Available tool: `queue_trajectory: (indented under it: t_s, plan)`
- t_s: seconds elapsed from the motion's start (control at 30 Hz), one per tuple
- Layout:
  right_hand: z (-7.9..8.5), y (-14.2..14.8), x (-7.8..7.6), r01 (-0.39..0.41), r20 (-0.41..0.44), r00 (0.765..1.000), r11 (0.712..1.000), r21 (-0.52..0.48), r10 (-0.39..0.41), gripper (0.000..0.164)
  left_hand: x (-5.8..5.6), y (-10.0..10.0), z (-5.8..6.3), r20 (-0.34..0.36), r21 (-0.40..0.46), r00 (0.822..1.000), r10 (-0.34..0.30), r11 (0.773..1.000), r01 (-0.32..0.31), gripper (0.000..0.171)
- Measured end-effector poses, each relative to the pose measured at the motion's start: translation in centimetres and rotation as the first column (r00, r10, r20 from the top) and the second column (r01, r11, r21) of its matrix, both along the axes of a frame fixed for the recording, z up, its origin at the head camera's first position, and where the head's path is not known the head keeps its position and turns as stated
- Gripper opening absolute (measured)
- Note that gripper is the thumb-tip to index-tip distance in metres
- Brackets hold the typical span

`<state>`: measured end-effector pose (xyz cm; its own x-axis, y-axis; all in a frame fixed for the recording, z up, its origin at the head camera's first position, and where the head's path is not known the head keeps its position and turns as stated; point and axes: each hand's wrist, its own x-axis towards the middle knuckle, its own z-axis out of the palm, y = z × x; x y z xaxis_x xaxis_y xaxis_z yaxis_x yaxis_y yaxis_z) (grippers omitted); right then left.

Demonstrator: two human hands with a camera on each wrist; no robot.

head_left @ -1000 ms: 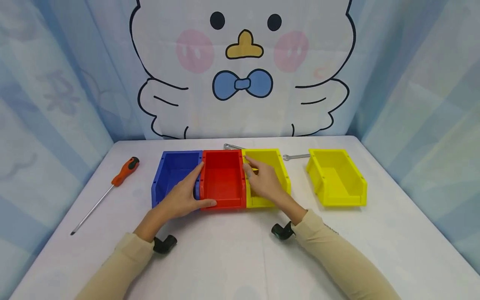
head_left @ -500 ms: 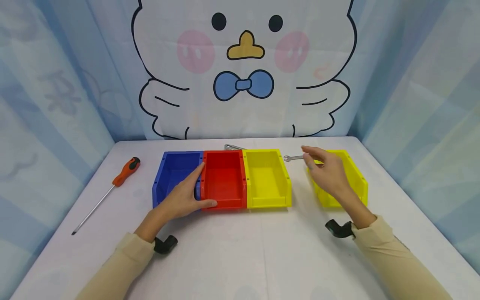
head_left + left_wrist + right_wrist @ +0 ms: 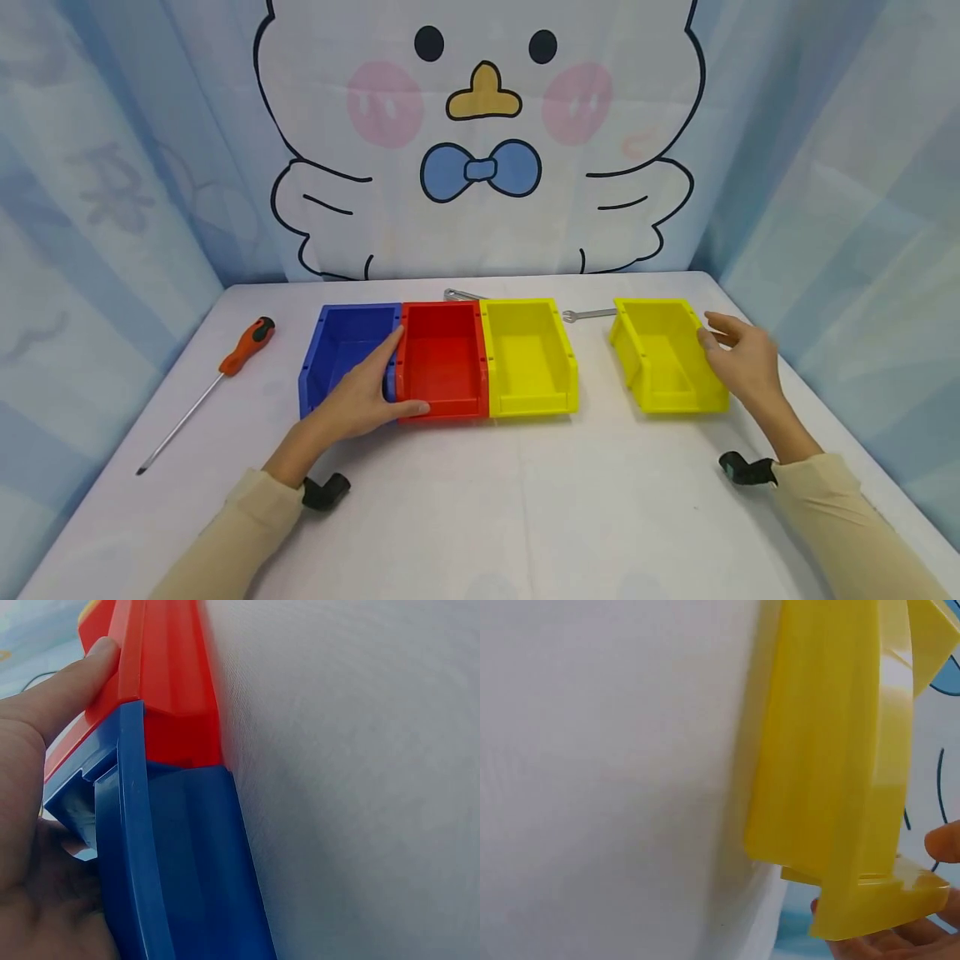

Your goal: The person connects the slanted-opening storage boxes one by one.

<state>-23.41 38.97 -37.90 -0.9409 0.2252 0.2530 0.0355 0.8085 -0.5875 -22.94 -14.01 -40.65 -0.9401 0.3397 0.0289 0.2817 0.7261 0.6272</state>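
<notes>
My left hand (image 3: 357,398) holds the red bin (image 3: 442,358) where it meets the blue bin (image 3: 352,342). Its thumb lies on the red front lip; the other fingers reach over the seam and are partly hidden in the left wrist view. A yellow bin (image 3: 528,354) stands against the red one's right side, making a row. Farther right, my right hand (image 3: 746,358) is at the right wall of a separate yellow bin (image 3: 667,354). In the right wrist view, its thumb (image 3: 943,841) stands apart from the wall and some fingers pass behind the rim.
An orange-handled screwdriver (image 3: 247,346) lies at the left of the white table (image 3: 465,517). Behind the row a metal tool (image 3: 463,294) is partly hidden. A wrench (image 3: 588,315) runs in behind the separate yellow bin. Curtains surround the table's back and sides.
My right hand has left the yellow bin in the row and moved right, across to the far side of the separate yellow bin. The left hand has stayed on the red bin.
</notes>
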Motion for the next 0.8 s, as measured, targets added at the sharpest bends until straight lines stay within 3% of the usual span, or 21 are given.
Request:
queue_trajectory:
  t_s: [0.3,0.8]
  plan:
    - [-1.5,0.5,-0.5,0.088,0.203,0.978,0.975,-0.204,-0.045,0.059,0.0,0.0,0.1,-0.01,0.002,1.0,-0.006,1.0,0.006,0.119]
    - [-1.6,0.1,-0.5,0.137,0.313,0.949,0.942,-0.307,-0.037,0.061,-0.2,-0.2,-0.1,-0.009,0.007,1.0,-0.007,1.0,0.007,0.119]
